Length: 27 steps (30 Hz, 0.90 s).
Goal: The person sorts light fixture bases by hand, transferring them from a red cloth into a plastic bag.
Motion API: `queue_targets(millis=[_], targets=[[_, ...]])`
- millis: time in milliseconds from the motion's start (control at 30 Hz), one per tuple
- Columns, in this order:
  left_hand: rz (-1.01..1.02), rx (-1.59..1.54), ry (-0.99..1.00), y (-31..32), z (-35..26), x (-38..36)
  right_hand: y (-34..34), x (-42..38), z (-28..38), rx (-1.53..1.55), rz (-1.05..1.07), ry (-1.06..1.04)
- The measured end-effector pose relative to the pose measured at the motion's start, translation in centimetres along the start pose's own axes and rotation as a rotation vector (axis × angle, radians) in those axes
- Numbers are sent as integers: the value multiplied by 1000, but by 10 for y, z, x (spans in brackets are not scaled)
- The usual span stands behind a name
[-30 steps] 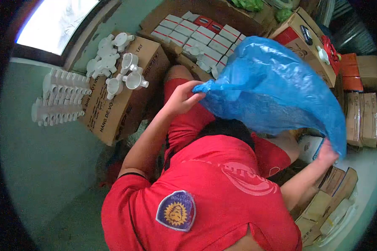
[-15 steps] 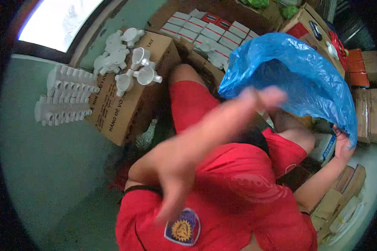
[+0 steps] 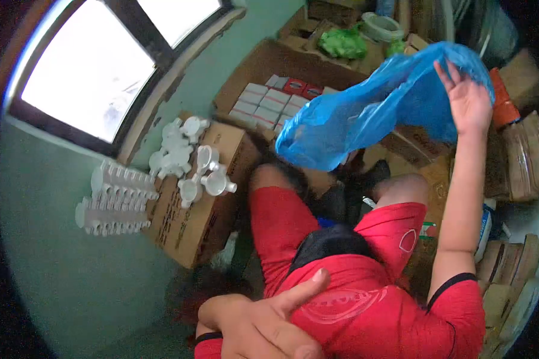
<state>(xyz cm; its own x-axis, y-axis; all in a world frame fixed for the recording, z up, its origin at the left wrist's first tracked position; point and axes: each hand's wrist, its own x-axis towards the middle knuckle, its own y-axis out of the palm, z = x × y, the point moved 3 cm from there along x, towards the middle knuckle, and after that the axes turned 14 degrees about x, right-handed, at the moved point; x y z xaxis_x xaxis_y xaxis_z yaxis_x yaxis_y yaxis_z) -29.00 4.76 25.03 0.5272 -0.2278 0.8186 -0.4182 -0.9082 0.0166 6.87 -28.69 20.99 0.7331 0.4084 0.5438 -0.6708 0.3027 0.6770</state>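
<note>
A crumpled blue plastic bag (image 3: 365, 113) hangs in the air over my knees, its mouth spread wide. At the bag's upper right edge is my right hand (image 3: 470, 105), raised high and holding the film, with some fingers showing against it. Low in front of my red shirt, my left hand (image 3: 263, 329) is empty, its thumb apart from the fingers. White round plastic fittings (image 3: 206, 176) stand on a brown cardboard box (image 3: 191, 221) to my left. More white fittings are stacked in rows (image 3: 120, 197) beside that box.
An open carton (image 3: 269, 63) holds several small white boxes (image 3: 266, 105) ahead. Green plastic bags (image 3: 341, 43) lie behind it. Flattened cardboard and cartons (image 3: 524, 155) line the right side. A window (image 3: 90, 66) is at the upper left.
My right hand has risen, lifting the bag's right side. My left hand has drawn back from near the bag toward my chest. The view has shifted, showing more window.
</note>
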Motion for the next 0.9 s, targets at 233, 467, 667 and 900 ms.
queue_targets(millis=[233, 467, 667, 900], targets=[[-99, 78, -2, -12, -14, 5, 91, 94, -15, -481, -304, -500], [-464, 276, -349, -58, 46, -51, 68, 94, -19, -823, -236, -600], [18, 873, -831, -91, 185, -109, -25, 37, -84, -664, -410, -464], [503, 1379, -1028, -84, 431, -187, -136, -23, -153, -1009, -447, -551]])
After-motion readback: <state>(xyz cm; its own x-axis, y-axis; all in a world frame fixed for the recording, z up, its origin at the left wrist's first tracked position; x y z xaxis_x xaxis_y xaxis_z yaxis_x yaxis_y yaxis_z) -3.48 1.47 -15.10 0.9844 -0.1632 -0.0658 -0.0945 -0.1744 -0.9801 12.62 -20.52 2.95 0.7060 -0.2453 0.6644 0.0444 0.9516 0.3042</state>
